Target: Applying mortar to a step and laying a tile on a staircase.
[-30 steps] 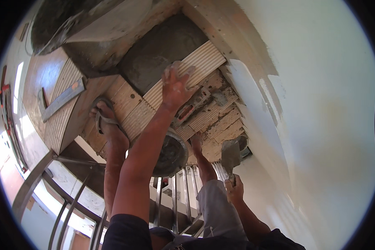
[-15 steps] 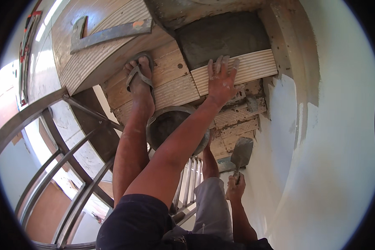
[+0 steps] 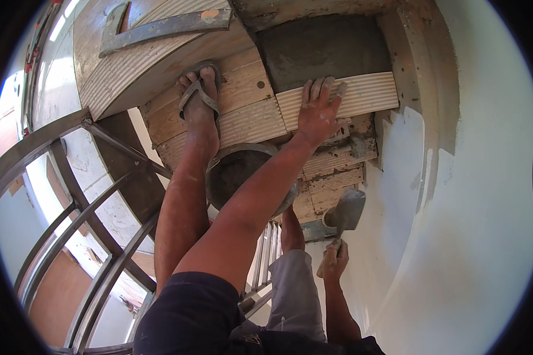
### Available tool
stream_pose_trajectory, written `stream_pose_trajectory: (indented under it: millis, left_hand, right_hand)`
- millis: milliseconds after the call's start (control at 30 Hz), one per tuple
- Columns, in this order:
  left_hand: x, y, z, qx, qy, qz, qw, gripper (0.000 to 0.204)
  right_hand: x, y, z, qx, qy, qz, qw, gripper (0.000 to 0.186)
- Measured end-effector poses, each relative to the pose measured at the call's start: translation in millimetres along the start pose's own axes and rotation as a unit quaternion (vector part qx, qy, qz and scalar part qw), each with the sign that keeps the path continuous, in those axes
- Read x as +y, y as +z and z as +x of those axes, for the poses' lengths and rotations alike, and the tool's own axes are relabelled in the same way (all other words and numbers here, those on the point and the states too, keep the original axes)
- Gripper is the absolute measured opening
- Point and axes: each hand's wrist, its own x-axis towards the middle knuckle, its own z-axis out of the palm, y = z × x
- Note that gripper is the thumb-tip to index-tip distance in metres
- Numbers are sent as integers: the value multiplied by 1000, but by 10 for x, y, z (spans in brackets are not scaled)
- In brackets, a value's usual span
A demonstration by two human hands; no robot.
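Observation:
My left hand (image 3: 318, 118) lies flat on a cream tile with a ribbed edge (image 3: 367, 97), its dusty fingers stretched toward the far side. Beyond that tile, a bed of smooth grey mortar (image 3: 326, 53) fills the step. Lower down at the right, my right hand (image 3: 334, 260) is wrapped round the handle of a trowel (image 3: 352, 208), whose grey-coated blade points up and away. The trowel is held in the air, apart from the tile. Partly behind my left forearm stands a round bucket (image 3: 236, 174) with a dark inside.
My foot in a flip-flop (image 3: 200, 106) rests on the tiled step left of the mortar. A metal square (image 3: 166, 36) lies on the higher step. Metal railing (image 3: 98, 207) runs along the left; a white wall (image 3: 485, 207) rises at right. Below are mortar-smeared lower steps (image 3: 331, 195).
My right hand has turned the trowel, so its blade now shows tilted and slightly to the right. My left hand stays on the tile. The whole view has shifted slightly.

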Motion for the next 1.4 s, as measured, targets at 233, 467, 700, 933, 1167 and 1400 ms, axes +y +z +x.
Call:
stream_pose_trajectory:
  millis: [233,467,700,933,1167,1400]
  left_hand:
    - [39,-10,20,-6,0,7,1000,95]
    - [-12,-13,-29,-12,-8,-2,1000,94]
    - [13,-20,-8,-8,-5,10,1000,98]
    - [-11,-63,-54,9,-37,-4,999,106]
    - [25,-53,-58,9,-37,4,999,107]
    - [-59,-64,-76,2,-35,21,999,108]
  right_hand:
    - [-938,124,386,127,-269,19,954,24]
    - [-1641,274,1080,2,-260,12,966,27]
    - [-2458,508,1354,23,-326,81,942,35]
    - [-2970,702,1590,45,-424,131,895,35]
    - [-3039,916,1740,35,-462,135,876,31]
    - [-2950,1055,1761,26,-445,130,886,30]
